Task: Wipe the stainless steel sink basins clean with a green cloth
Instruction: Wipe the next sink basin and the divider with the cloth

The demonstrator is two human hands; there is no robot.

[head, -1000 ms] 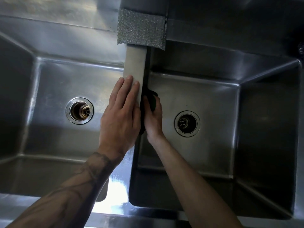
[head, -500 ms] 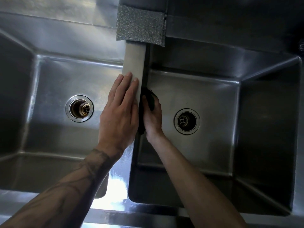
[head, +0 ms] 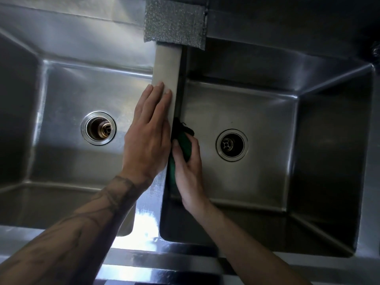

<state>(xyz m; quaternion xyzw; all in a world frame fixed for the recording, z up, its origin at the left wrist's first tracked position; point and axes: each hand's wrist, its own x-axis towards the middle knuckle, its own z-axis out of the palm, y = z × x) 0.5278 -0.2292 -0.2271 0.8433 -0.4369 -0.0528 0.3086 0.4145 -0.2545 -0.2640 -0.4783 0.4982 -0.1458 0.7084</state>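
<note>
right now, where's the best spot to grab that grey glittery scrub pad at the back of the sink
Probably the lower right corner of the grey glittery scrub pad: it lies flat, but that corner juts past the pale divider strip above the right basin, so a pinch from the basin side should catch it.

A grey, glittery pad (head: 174, 21) is hanging over the steel back ledge (head: 72, 9). Left of the pad, the ledge is catching soft, pale light. Right of the pad, the wall (head: 287, 21) is lying in deep shadow. Well below the pad, the front ledge (head: 174, 262) is throwing back a bright white glare, fading to grey toward either side.
</note>
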